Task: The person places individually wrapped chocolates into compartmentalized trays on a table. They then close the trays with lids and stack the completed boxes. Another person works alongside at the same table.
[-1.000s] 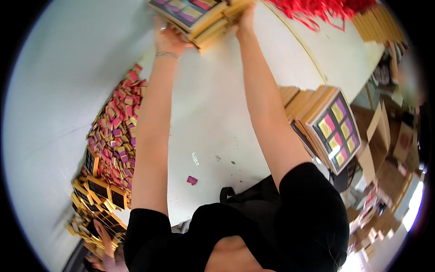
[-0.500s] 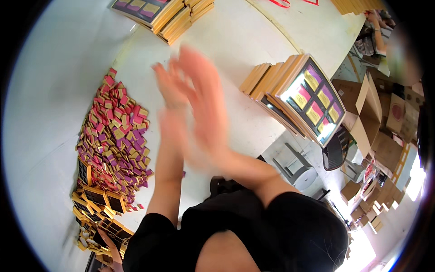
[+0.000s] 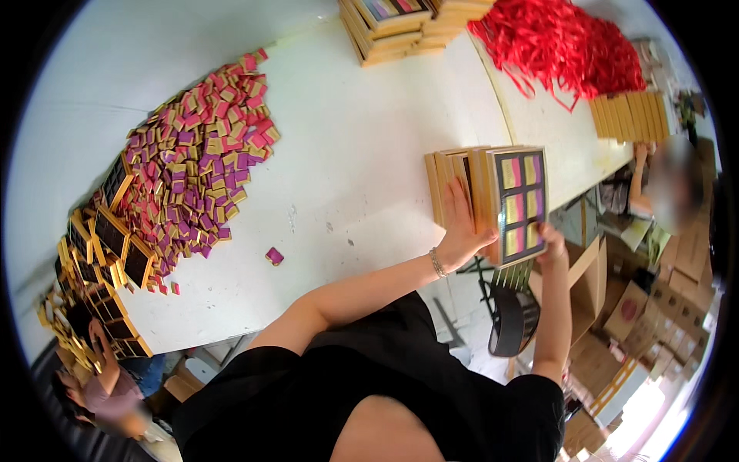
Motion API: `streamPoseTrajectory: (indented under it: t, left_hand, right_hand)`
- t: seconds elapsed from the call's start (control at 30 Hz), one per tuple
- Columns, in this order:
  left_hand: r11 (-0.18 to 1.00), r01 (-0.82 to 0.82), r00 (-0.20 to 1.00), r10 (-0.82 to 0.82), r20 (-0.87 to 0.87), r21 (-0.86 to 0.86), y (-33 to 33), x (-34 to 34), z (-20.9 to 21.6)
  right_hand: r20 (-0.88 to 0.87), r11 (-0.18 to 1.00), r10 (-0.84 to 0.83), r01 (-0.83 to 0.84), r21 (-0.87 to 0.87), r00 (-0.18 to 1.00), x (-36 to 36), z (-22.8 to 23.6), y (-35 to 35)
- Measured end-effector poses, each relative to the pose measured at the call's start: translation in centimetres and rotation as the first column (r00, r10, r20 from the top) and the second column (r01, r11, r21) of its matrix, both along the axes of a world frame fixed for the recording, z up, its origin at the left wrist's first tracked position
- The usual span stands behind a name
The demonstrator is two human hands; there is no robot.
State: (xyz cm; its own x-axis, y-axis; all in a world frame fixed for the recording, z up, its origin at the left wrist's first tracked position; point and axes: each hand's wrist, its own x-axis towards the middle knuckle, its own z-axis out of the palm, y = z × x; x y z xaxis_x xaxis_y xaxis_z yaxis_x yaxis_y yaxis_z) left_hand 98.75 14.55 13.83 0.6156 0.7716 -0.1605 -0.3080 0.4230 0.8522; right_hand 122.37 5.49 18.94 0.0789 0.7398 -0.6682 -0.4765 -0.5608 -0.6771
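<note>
My left hand [image 3: 459, 237] lies against the near side of a stack of flat wooden boxes [image 3: 450, 171] at the table's right edge, its fingers along the stack and its thumb toward the front box. That front box [image 3: 523, 202] faces outward, showing a black divided inside with gold, pink and purple squares behind a shiny cover. At its lower right corner my right hand [image 3: 552, 242] grips the edge. Part of the right hand's fingers is hidden by the box.
A heap of small pink, purple and gold packets [image 3: 219, 146] covers the left; one packet [image 3: 274, 256] lies apart. Black-divided boxes [image 3: 115, 231] pile up nearest a co-worker's hand [image 3: 104, 350]. More stacked boxes [image 3: 392, 38] and red ribbon [image 3: 562, 54] are at the back. An office chair [image 3: 512, 319] stands below.
My hands were blurred and close together above the table; now both have moved right to the box stack. The view has turned rightward, bringing the red ribbon pile into sight.
</note>
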Motion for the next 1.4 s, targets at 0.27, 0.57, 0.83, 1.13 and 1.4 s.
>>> streamPoseTrajectory:
  t: [0.27,0.57,0.83,1.13,1.4]
  left_hand:
    - [0.964,-0.204,0.959,0.161,0.233,0.172,9.1,-6.5,6.3]
    - [0.986,-0.167,0.980,0.163,0.111,0.027,35.2,-5.5,16.1]
    - [0.981,-0.192,0.979,0.193,0.056,-0.023,39.4,-5.7,13.2]
    - [0.829,-0.260,0.889,0.406,-0.213,0.494,41.0,-3.0,13.7]
    - [0.415,0.142,0.520,0.741,-0.424,0.899,40.8,-2.8,16.9]
  right_hand:
    - [0.392,0.923,0.237,-0.331,0.194,0.889,-10.5,11.3,13.3]
    - [0.740,0.830,-0.002,-0.412,0.376,0.672,-10.9,13.6,43.3]
    - [0.711,0.816,-0.479,-0.039,0.577,0.515,-1.1,12.2,43.7]
    - [0.667,0.783,-0.522,-0.011,0.622,0.532,0.3,5.6,48.4]
    - [0.951,0.872,-0.295,-0.381,0.309,0.096,-9.1,13.1,46.3]
